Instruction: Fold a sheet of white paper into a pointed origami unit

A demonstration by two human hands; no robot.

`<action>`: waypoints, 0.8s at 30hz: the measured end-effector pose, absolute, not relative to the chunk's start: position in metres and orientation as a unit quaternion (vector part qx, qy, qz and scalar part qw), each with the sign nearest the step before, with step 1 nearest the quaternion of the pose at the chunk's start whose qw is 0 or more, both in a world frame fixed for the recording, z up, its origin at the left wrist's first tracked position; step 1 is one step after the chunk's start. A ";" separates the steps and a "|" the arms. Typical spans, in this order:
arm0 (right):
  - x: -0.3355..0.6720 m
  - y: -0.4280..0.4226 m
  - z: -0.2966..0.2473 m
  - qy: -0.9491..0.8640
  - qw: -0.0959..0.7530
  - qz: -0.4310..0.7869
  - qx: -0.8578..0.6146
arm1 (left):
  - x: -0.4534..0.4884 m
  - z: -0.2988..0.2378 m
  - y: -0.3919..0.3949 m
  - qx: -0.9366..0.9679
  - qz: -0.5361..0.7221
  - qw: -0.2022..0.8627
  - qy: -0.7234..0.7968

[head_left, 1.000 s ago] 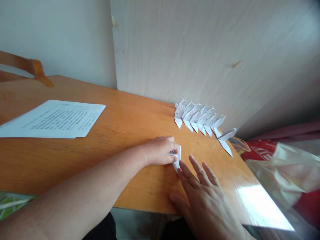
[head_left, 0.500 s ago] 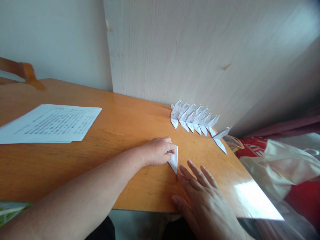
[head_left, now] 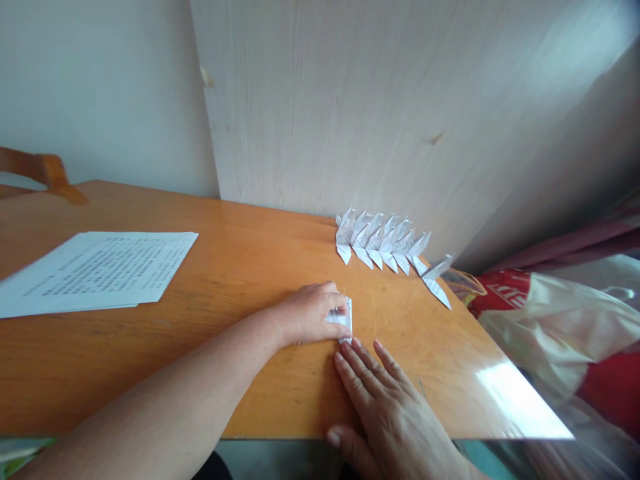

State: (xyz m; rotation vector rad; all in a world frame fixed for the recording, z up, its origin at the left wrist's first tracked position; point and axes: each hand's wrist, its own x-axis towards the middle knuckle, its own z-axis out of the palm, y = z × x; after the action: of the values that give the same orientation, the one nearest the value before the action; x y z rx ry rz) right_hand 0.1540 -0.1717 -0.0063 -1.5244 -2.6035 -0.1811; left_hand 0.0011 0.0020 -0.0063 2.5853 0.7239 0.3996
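A small folded piece of white paper (head_left: 340, 319) lies on the wooden table near its front. My left hand (head_left: 314, 313) pinches it from the left, with the fingers at its upper part and the thumb across its lower part. My right hand (head_left: 387, 400) rests flat on the table just below, fingers stretched out, with the fingertips touching the paper's lower end. Part of the paper is hidden under my fingers. Beyond the hands stands a row of several folded paper pieces (head_left: 373, 240) with pointed, upright tips. One more folded piece (head_left: 437, 283) sits at the row's right end.
A stack of printed paper sheets (head_left: 107, 270) lies on the left of the wooden table (head_left: 240, 267). A wall panel (head_left: 350, 100) rises behind the table. Plastic bags (head_left: 555, 327) stand off the right edge. Part of a wooden chair (head_left: 53, 173) shows at the far left.
My left thumb has shifted down over the paper's lower part. My right hand has moved left, its fingertips onto the paper's lower end. The camera view has tilted slightly.
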 end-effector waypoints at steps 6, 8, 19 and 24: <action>0.158 -0.172 -0.014 -0.856 0.110 -0.046 -0.503 | 0.002 -0.005 0.001 0.909 0.158 0.233 0.306; 0.160 -0.171 -0.016 -0.859 0.121 -0.046 -0.495 | 0.003 -0.007 0.002 0.902 0.166 0.246 0.313; 0.163 -0.168 -0.022 -0.866 0.140 -0.065 -0.476 | 0.008 -0.016 0.004 0.901 0.201 0.229 0.308; 0.162 -0.169 -0.027 -0.863 0.152 -0.056 -0.479 | 0.007 -0.012 0.000 0.920 0.173 0.196 0.292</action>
State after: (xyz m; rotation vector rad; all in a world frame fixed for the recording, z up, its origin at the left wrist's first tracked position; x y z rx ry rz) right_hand 0.1620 -0.1690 -0.0272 -1.3744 -2.4754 -0.1593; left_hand 0.0070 0.0000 -0.0120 2.5775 0.8194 0.4839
